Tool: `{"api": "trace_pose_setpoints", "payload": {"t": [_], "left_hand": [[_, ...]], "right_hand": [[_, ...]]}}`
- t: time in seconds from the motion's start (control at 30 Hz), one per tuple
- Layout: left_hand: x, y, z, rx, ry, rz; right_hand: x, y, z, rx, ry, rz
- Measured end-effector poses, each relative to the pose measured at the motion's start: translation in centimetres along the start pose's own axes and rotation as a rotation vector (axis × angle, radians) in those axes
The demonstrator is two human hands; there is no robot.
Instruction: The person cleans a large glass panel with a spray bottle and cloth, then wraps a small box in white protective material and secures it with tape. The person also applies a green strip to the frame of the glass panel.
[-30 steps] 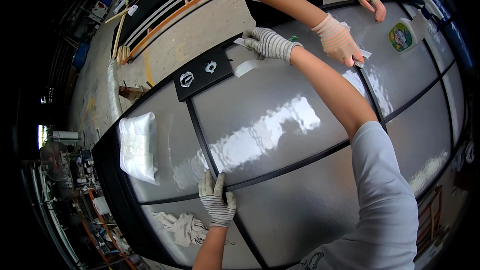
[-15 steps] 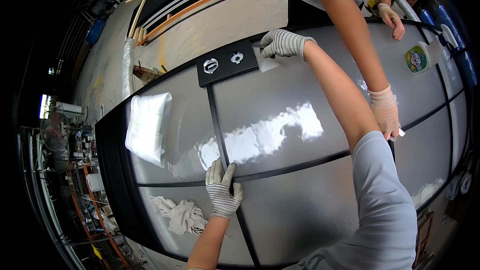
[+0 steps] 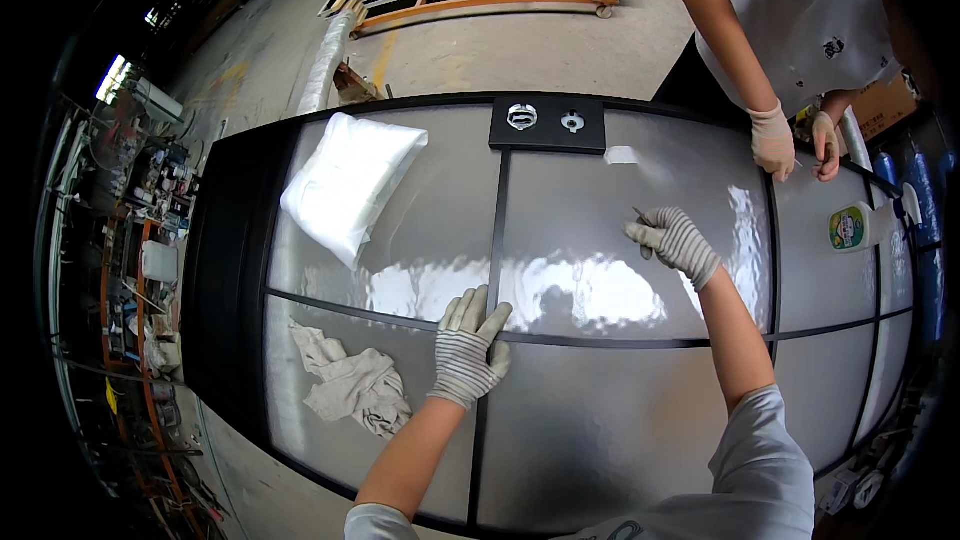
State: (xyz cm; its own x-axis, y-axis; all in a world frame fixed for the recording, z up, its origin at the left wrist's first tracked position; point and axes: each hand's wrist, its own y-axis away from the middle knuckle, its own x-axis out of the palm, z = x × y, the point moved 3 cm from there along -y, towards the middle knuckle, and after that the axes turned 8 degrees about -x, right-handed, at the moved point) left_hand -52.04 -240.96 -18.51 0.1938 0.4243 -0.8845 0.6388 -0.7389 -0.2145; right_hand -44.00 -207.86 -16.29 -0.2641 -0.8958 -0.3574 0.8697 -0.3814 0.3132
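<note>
My left hand (image 3: 466, 350), in a striped work glove, rests with fingers apart across the crossing of the dark bars on a black-framed glazed door panel (image 3: 620, 342). Over the pane to the right, my gloved right hand (image 3: 678, 243) is closed, pinching a small thin dark tool (image 3: 640, 215) whose exact kind I cannot make out. Beyond it, a small white patch (image 3: 621, 155) lies on the glass. Beside that patch, a black lock block (image 3: 545, 140) at the panel's far edge holds two round metal fittings.
A white plastic-wrapped packet (image 3: 352, 185) and a crumpled pale rag (image 3: 355, 385) lie on the panel's left part. A co-worker's gloved hands (image 3: 795, 148) are at the far right, near a white spray bottle (image 3: 858, 227). An orange-framed trolley (image 3: 480, 5) stands beyond.
My right hand has drawn back from beside the lock block, leaving the white patch on the glass. The co-worker has pulled back from the middle bar to the far edge. The view has shifted.
</note>
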Motion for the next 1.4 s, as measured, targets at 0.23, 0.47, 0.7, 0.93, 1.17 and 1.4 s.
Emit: {"api": "trace_pose_setpoints", "payload": {"t": [0.23,0.47,0.7,0.93,1.17,1.4], "left_hand": [[0.4,0.2,0.5,-0.026,0.032,0.003],[0.1,0.2,0.2,-0.017,0.027,-0.055],[0.5,-0.1,-0.1,0.017,-0.009,-0.082],[1.3,1.0,0.4,0.070,-0.122,-0.108],[3.0,1.6,1.8,0.089,-0.358,-0.151],[2.3,10.0,-1.8,0.057,-0.286,-0.034]], "right_hand": [[3.5,14.2,-0.7,0.173,-0.258,0.253],[8.6,23.7,-3.6,0.261,-0.372,0.280],[10.6,32.2,-4.6,0.450,-0.222,0.384],[1.8,39.5,-3.4,0.331,0.140,-0.156],[-0.3,47.9,-4.5,0.469,-0.081,-0.308],[2.5,49.4,-6.8,0.438,-0.064,-0.096]]}}
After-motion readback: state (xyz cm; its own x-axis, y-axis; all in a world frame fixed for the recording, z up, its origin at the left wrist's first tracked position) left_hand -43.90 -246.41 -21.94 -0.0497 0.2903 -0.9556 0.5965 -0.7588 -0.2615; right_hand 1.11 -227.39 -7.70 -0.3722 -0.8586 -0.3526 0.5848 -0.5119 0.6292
